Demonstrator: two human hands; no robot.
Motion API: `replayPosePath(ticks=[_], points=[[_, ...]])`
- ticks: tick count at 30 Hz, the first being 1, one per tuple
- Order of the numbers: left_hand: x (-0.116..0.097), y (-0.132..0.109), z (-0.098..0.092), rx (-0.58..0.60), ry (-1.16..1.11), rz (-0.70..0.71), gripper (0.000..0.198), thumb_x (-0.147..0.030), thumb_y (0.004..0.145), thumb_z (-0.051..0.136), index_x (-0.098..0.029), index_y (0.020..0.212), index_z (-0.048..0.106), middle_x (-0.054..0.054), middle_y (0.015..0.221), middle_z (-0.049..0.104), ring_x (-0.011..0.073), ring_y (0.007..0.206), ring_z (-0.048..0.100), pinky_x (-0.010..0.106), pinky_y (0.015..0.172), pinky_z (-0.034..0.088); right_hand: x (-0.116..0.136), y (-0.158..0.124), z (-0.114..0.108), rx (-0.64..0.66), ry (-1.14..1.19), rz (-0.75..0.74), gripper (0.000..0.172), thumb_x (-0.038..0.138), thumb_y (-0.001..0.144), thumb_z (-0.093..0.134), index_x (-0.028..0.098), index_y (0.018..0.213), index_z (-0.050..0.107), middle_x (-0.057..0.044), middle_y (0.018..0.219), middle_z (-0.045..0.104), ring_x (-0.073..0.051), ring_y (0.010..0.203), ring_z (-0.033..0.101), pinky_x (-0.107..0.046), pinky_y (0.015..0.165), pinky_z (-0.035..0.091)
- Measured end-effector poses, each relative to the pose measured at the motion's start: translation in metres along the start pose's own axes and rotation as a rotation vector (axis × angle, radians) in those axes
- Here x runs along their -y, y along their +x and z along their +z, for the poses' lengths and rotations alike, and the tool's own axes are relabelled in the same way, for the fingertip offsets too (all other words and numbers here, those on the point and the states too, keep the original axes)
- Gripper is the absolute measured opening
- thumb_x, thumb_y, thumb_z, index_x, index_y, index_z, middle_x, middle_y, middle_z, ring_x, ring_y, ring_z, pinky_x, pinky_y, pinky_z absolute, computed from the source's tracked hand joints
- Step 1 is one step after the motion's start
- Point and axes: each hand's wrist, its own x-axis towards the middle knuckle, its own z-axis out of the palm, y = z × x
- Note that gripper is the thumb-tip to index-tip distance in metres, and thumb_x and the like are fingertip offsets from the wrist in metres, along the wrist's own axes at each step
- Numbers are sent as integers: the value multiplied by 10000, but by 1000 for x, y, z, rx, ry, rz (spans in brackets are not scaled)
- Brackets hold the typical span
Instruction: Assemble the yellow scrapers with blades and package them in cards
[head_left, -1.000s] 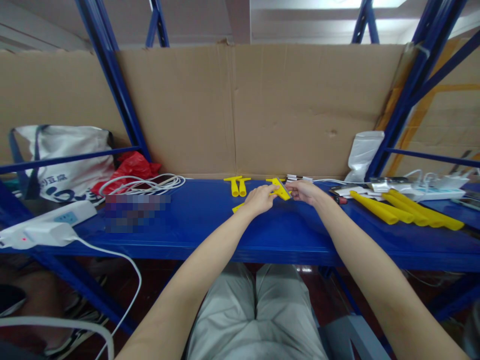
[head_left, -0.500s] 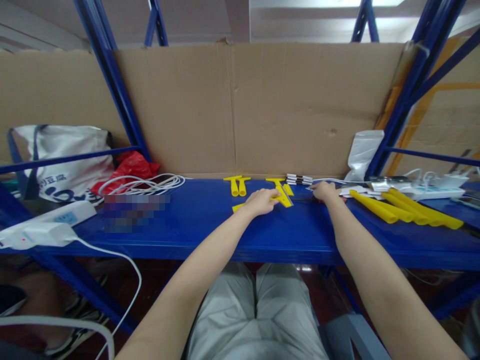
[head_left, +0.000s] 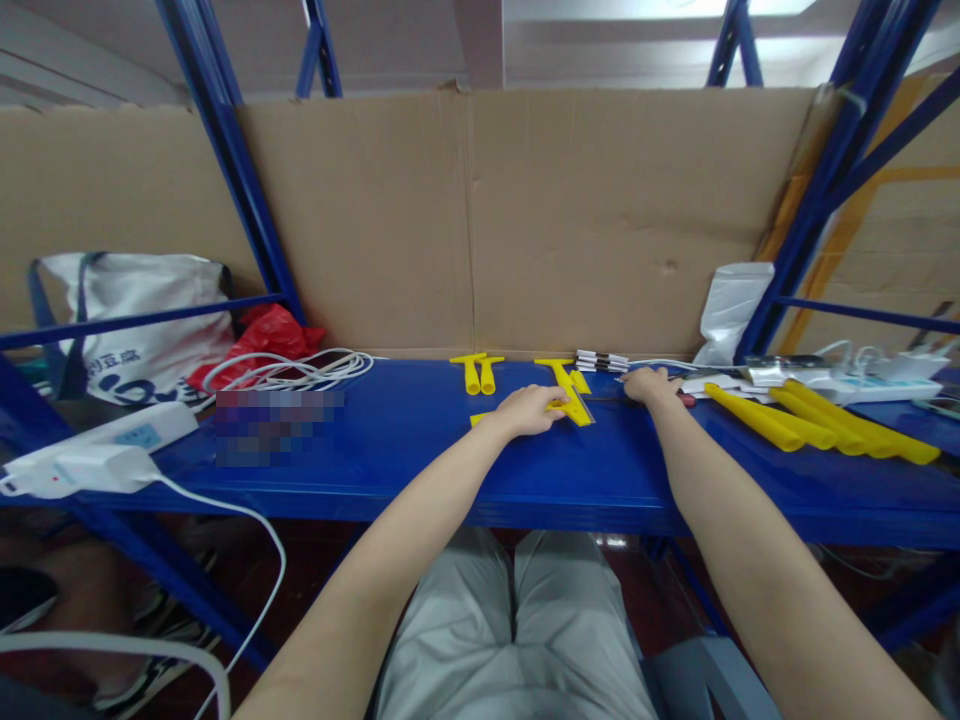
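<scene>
My left hand [head_left: 529, 409] rests on the blue shelf [head_left: 420, 450], its fingers closed on a yellow plastic scraper [head_left: 574, 404] that lies flat there. To the right my right hand [head_left: 649, 384] is curled over a thin dark tool with a red handle [head_left: 685, 400] on the shelf. A small stack of white-and-black pieces [head_left: 600, 360] lies just behind, between the two hands. Two more yellow scrapers [head_left: 477, 369] sit to the left of my left hand.
Several long yellow tubes [head_left: 817, 422] and a white power strip [head_left: 862, 385] lie at the right. A white bag [head_left: 731, 310] leans on the cardboard back wall. At the left are coiled white cables [head_left: 289, 368], a red bag [head_left: 262, 335], a tote bag [head_left: 142, 320] and another power strip [head_left: 90, 450].
My right hand let go of the yellow scraper and moved right onto the thin tool. My left hand lowered the scraper flat onto the shelf.
</scene>
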Motion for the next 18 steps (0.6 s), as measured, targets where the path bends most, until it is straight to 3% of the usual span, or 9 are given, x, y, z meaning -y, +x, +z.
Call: replayPosePath(ticks=[11,18], points=[[2,2,2,3,-3,-4,313,-286,850,524,-236,1151,596,26,1184,643,222,1083,590,323,904,452,5,-3,-4,90,-85,-18,487,256,894,284,180,1317,514,-146,1432,389,-372,1333,242,-655,1005,147],[2,1,2,5,-4,-5,312,-294,855,518,-234,1151,594,31,1184,642,229,1080,590,332,894,456,-2,3,1,-41,36,-77,397,337,860,403,158,1114,651,-179,1246,548,-383,1263,339,-669,968,183]])
